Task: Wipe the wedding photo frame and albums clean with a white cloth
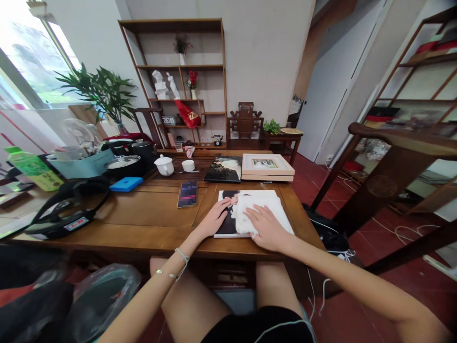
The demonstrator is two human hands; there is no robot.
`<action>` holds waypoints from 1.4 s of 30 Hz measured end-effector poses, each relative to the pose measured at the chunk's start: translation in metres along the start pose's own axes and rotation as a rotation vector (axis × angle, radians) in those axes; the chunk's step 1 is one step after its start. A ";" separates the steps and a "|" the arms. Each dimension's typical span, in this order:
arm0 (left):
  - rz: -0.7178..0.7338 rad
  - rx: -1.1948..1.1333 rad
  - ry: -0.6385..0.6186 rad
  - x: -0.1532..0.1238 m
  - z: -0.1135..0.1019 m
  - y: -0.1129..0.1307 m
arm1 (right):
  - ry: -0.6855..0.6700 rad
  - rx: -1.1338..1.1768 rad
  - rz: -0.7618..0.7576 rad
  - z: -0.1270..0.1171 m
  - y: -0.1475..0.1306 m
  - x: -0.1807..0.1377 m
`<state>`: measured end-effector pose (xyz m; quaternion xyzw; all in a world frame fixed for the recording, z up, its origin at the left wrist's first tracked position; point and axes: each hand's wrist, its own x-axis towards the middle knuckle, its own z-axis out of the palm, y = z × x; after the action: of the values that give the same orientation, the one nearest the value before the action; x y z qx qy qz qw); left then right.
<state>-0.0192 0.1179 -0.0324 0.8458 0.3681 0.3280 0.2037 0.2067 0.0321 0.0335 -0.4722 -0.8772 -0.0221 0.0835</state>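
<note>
A photo panel (225, 227) with a dark-suited figure printed on it lies flat near the front edge of the wooden table (153, 209). My left hand (214, 218) rests on its left side, fingers stretched out and holding nothing. Over the panel's middle and right lies a white cloth (246, 204), covering part of the picture. My right hand (266, 228) presses flat on this cloth with its fingers spread. Where the cloth ends and the white of the picture begins is hard to tell at the right.
Behind the panel are a dark photo panel (217, 172) and stacked pale frames (285, 167). A phone (187, 194), blue box (126, 184), lidded white cup (164, 166) and black headset (64, 202) sit leftward. A wooden chair (374, 190) stands right; a lined bin (107, 295) is below left.
</note>
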 end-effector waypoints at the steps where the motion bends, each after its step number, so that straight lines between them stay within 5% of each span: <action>1: -0.001 0.002 -0.001 0.000 0.000 -0.001 | -0.001 -0.002 0.021 0.000 0.005 0.016; 5: 0.001 -0.014 0.021 0.000 0.001 -0.005 | 0.005 -0.042 0.102 0.004 0.013 0.062; 8: 0.003 -0.042 0.033 0.001 0.001 -0.006 | 0.010 -0.095 0.122 0.008 0.003 0.068; 16: -0.002 -0.074 0.038 0.000 -0.001 0.001 | 0.037 -0.119 -0.136 0.022 -0.061 -0.002; 19: -0.003 -0.055 0.027 -0.001 -0.001 0.001 | 0.064 -0.077 -0.169 0.027 -0.065 -0.016; 28: 0.014 0.009 0.027 -0.001 0.000 0.004 | 0.061 -0.068 0.111 0.027 0.037 0.047; 32: 0.025 0.009 0.019 -0.001 0.000 0.003 | 0.053 -0.100 0.223 0.012 0.056 0.070; 37: 0.026 0.003 0.025 0.000 -0.001 0.003 | -0.010 -0.119 0.187 -0.001 0.019 0.058; 42: 0.016 -0.012 0.031 -0.001 -0.001 0.004 | 0.008 -0.080 -0.045 0.010 -0.038 0.009</action>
<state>-0.0187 0.1145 -0.0294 0.8424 0.3625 0.3447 0.2003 0.1689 0.0199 0.0270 -0.4553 -0.8857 -0.0607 0.0675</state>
